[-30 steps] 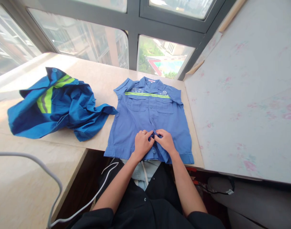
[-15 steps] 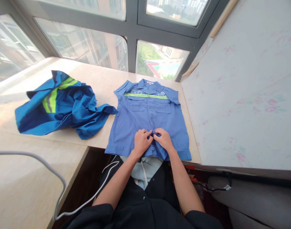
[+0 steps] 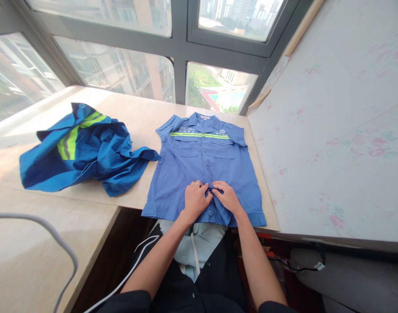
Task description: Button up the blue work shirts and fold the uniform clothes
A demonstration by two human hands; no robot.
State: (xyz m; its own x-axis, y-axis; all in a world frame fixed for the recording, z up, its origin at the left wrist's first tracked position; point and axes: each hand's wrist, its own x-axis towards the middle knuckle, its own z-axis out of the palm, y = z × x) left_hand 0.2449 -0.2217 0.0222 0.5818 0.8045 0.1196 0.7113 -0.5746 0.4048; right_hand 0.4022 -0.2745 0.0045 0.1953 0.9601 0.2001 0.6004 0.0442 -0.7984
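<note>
A blue short-sleeved work shirt [image 3: 179, 174] lies face up and spread out, its collar toward the window and a yellow-green stripe across the chest. Down its middle runs a row of buttons, several of them fastened. Near the lower front, my left hand [image 3: 196, 201] pinches one edge of the placket. My right hand [image 3: 227, 198] grips the other edge close beside it, and the cloth is bunched up between the fingertips. Whatever button sits between them is hidden by the fingers. One button [image 3: 210, 213] shows just below the hands, by the hem.
A darker blue garment [image 3: 97, 152] with a yellow-green band lies crumpled on the pale tabletop [image 3: 55, 226] to the left. A white cable [image 3: 68, 248] loops at lower left. Windows [image 3: 127, 65] stand behind, and a flowered wall [image 3: 332, 130] borders the right.
The view has tilted slightly, so everything sits a little lower. Both hands keep hold of the placket; the right fingers have shifted slightly on the cloth.
</note>
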